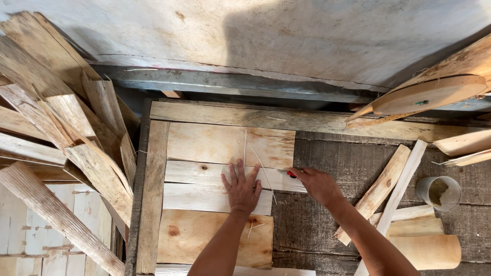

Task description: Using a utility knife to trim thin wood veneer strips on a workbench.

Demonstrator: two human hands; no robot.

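Slats [215, 186] run left to right across the counter [317, 225]. Left hand [241, 188] lies spread flat on them. Right hand [318, 185] pinches a small red tool [291, 174] at their right end.

Bare dark bench top [327, 225] lies open right of the laid boards [220, 184]. A heap of wood scraps [61, 138] crowds the left; loose slats [388, 189] and a cup [439, 192] block the right.
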